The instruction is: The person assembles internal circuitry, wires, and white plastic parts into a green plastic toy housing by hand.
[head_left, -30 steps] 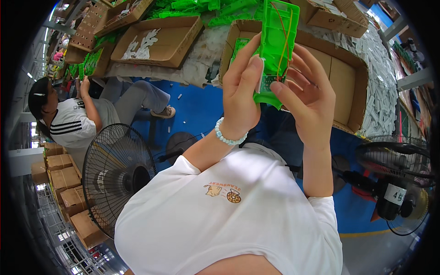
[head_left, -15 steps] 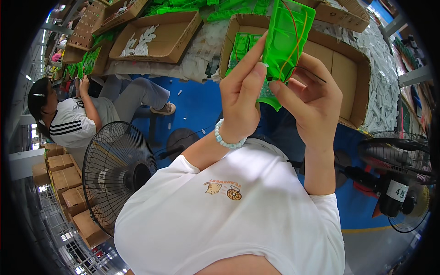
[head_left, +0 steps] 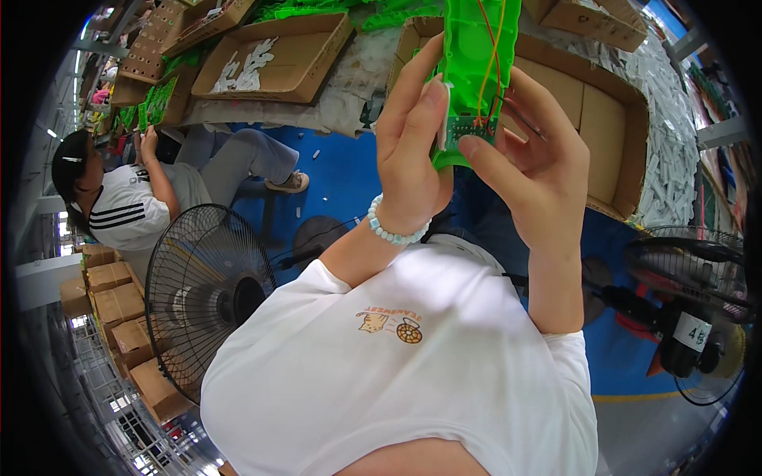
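A bright green plastic housing (head_left: pixel 467 55) stands upright between my two hands, its open inner side facing me. Near its lower end sits a small green circuit board (head_left: pixel 459 127), from which red and yellow wires (head_left: pixel 494 55) run up the housing. My left hand (head_left: pixel 406 151) grips the housing's left edge, and its thumb presses on a narrow white strip (head_left: pixel 444 119) there. The thumb of my right hand (head_left: pixel 548 166) rests on the circuit board's lower edge, while its other fingers bend round the right side, beside a dark wire. Those fingertips are partly hidden.
Behind the housing is a cardboard box (head_left: pixel 615 127); white strips (head_left: pixel 671 159) are heaped to its right. A cardboard tray (head_left: pixel 309 67) with white pieces lies farther left. Fans (head_left: pixel 210 297) (head_left: pixel 686 270) stand on both sides. A seated co-worker (head_left: pixel 131 198) handles green parts at left.
The housing has shifted slightly left and up and turned more upright, uncovering the circuit board and white strip. My right thumb has moved down onto the board.
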Demonstrator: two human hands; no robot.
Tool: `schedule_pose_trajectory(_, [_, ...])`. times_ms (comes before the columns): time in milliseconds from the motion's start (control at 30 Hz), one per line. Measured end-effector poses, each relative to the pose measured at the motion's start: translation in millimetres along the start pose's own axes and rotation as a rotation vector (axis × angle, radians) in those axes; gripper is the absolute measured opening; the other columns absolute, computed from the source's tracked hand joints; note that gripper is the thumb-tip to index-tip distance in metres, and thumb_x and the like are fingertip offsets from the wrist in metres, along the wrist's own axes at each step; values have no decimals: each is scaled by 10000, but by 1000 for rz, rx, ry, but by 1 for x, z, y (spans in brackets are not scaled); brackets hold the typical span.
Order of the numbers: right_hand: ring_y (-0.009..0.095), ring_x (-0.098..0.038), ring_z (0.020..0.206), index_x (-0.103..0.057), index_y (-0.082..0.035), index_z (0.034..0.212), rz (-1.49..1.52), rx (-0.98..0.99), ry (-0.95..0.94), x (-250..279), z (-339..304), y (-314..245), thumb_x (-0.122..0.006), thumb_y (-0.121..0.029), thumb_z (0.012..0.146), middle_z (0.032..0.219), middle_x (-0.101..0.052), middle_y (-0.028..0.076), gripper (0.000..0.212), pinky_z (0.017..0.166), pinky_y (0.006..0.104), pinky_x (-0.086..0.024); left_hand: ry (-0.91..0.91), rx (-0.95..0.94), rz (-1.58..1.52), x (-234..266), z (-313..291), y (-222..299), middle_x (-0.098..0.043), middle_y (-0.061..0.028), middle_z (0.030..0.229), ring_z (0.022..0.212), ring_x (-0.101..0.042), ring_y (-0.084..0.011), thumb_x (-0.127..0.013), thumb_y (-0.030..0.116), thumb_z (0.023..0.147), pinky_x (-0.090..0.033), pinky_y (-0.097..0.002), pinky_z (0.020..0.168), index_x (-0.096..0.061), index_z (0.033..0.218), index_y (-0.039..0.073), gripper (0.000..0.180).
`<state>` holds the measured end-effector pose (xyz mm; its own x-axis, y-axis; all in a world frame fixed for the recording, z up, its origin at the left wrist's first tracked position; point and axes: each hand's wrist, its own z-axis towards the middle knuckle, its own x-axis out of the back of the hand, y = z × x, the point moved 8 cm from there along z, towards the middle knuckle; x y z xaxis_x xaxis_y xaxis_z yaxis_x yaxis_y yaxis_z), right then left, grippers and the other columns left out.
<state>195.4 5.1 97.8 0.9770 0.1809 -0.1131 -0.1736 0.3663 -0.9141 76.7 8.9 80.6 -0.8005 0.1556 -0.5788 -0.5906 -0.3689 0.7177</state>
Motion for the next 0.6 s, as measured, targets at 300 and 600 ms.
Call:
schedule_pose_trajectory(300, [186,-655,1000,-528,0,1302,58,48,9,5,-6,-5,-713,9,787,1118,-658,129,548,878,325,-529,-36,-161,352,3,-5,16,-623,-187,1187,989,-631,-191,-499,70,890,-513,-313,808,-517,1311,-82,448])
schedule_pose_trajectory(600, [215,-678,973,-552,57,1249,-294,499,154,15,-22,-37,-710,50,742,1109,-673,159,531,842,328,-541,-201,-847,1108,-42,-30,69,-696,-213,985,749,-693,-278,-640,-82,671,-556,-302,621,-633,1113,-102,442])
